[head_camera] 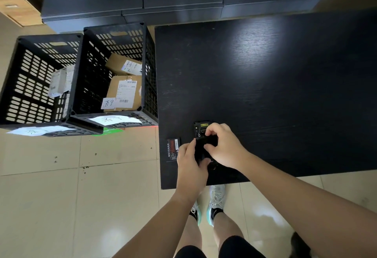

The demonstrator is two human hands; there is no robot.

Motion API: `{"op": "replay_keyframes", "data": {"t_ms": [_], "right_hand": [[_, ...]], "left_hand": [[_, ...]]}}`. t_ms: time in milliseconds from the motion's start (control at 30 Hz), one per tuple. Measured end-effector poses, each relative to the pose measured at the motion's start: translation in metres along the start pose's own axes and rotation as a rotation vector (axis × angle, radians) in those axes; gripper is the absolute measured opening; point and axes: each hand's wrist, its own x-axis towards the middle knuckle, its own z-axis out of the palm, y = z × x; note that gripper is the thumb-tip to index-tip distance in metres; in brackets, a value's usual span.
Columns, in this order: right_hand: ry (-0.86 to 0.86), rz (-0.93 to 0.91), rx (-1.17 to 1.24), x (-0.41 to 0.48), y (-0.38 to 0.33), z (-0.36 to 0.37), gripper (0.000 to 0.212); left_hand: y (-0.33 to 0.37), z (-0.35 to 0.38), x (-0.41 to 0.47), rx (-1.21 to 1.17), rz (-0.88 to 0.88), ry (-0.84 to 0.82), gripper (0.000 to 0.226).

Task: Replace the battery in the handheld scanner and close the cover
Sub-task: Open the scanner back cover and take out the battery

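Two black crates [114,70] — cardboard parcels [124,92] inside (labelled), tiled floor [61,196], sneakers [217,202]

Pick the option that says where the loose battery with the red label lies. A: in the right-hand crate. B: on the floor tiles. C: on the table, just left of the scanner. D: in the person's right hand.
C: the loose battery lies flat on the black table, near its left edge, just left of the scanner that the left hand and right hand are working on.
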Motion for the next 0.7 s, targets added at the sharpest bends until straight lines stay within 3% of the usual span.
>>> {"op": "replay_keyframes", "data": {"t_ms": [167,267,433,700], "right_hand": [[0.191,0.064,0.188,-0.016,0.007,0.004,0.048],[0.304,0.183,0.321,-0.035,0.02,0.008,0.036],[0.232,0.23,0.377,-0.049,0.027,0.019,0.021],[0.333,0.2,0.438,-0.044,0.017,0.004,0.012]], "left_hand": [[-0.002,-0.001,0.002,-0.001,0.016,0.055,0.042],[-0.005,0.0,0.003,0.016,0.016,0.058,0.04],[-0.005,0.004,0.002,0.004,-0.025,0.101,0.044],[0.026,0.005,-0.002,-0.189,-0.096,0.238,0.041]]}}
